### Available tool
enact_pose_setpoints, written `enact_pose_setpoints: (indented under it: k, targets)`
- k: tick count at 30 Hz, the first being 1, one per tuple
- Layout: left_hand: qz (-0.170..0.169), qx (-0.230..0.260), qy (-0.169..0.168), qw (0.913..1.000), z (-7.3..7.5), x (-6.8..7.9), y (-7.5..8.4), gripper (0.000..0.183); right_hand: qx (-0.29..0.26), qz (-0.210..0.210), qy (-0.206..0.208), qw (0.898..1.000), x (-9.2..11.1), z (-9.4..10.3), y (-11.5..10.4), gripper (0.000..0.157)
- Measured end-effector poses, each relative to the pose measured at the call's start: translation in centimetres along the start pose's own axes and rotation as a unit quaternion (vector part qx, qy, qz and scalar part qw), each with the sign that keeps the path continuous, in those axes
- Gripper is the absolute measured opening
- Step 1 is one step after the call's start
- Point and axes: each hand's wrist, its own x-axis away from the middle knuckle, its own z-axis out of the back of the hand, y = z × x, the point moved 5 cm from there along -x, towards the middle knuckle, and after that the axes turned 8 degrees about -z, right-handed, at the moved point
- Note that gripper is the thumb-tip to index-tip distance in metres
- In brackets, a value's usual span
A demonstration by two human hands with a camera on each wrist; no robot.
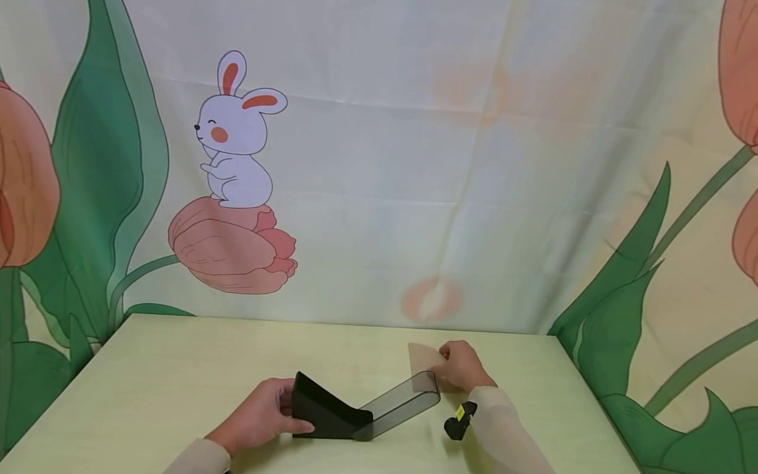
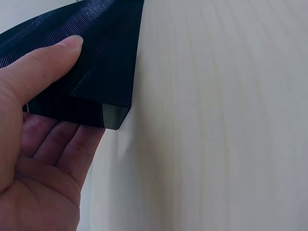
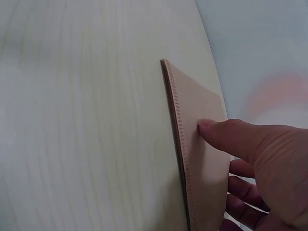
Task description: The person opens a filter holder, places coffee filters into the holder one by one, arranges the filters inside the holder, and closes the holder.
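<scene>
My left hand (image 1: 263, 413) grips the outer end of a black ribbed case (image 1: 322, 415), with the thumb over its near face and the other fingers on its far side. From the case's right end a clear, see-through lid (image 1: 405, 398) slants up to the right. In the left wrist view, the thumb (image 2: 48, 62) lies across the ribbed black surface. A flat pinkish-tan sleeve (image 3: 199, 134) with a stitched edge stands tilted in my right hand (image 1: 464, 365). That hand pinches it, thumb on the near face. In the head view, the lid's raised end overlaps the sleeve's lower part.
A pale wood-grain table (image 1: 195, 368) lies under both hands. Behind it hangs a cloth backdrop (image 1: 367, 164) printed with a rabbit and tulips, meeting the table's back edge. A small black device (image 1: 460, 421) with a yellow label sits at the right wrist.
</scene>
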Motion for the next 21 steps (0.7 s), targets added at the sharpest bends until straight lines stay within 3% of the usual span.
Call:
enact_pose_setpoints:
  k: [10,21]
  targets:
    - [-0.002,-0.008,-0.004,1.0000,-0.08,-0.02,0.15,0.043,0.002,0.035,0.018,0.999,0.58,0.37,-0.30,0.047]
    - [0.000,-0.001,0.000,1.0000,-0.03,0.06,0.05,0.043,0.005,0.020,0.018,1.000,0.56,0.33,-0.29,0.045]
